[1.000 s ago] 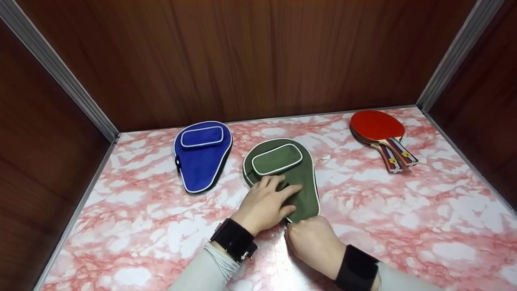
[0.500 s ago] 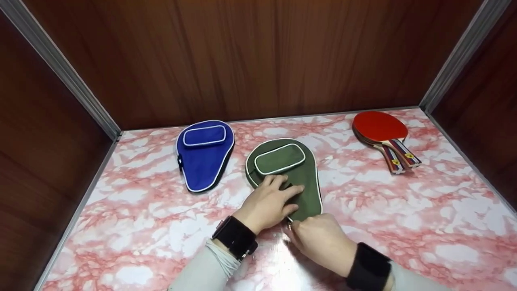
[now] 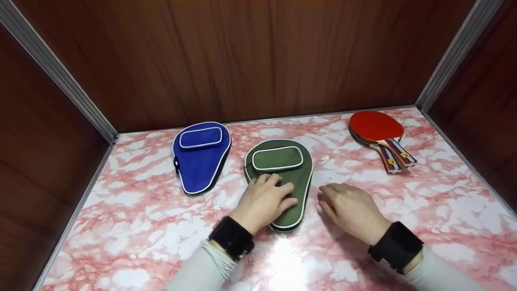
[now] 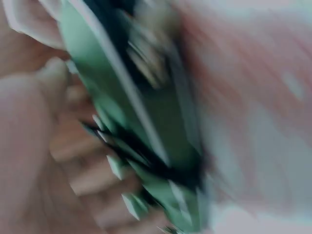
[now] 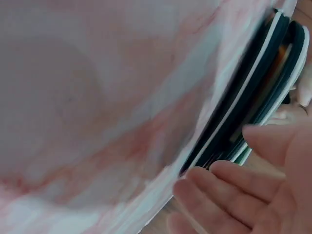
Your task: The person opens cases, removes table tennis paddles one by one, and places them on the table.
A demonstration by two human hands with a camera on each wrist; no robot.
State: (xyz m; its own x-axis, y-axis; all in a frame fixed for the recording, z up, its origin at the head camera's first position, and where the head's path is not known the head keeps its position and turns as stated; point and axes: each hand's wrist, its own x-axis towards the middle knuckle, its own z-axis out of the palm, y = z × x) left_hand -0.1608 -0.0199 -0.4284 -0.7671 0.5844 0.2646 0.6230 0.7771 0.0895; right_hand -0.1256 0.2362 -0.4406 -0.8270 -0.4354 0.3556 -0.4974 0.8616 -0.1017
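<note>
A green table tennis racket case (image 3: 293, 173) with white piping lies on the table, its narrow end toward me. My left hand (image 3: 258, 202) rests on its lower left part, fingers spread over the fabric below the pocket. Just right of the case is my right hand (image 3: 349, 208), fingers loosely bent and holding nothing. In the right wrist view, the side of the green case (image 5: 263, 80) gapes along its dark zipper edge, and a brownish edge shows inside. The left wrist view is blurred; a tan shape (image 4: 148, 58) appears in the case's opening.
A blue racket case (image 3: 200, 161) lies at the back left. Two table tennis rackets (image 3: 377, 126), the upper one red, are stacked at the back right with handles toward me. Wood-grain walls (image 3: 266, 60) enclose the pink marbled table (image 3: 153, 238).
My right hand has let go of the case's narrow end and moved right and away from me. The case has turned slightly, its narrow end shifting left. My left hand stays on it.
</note>
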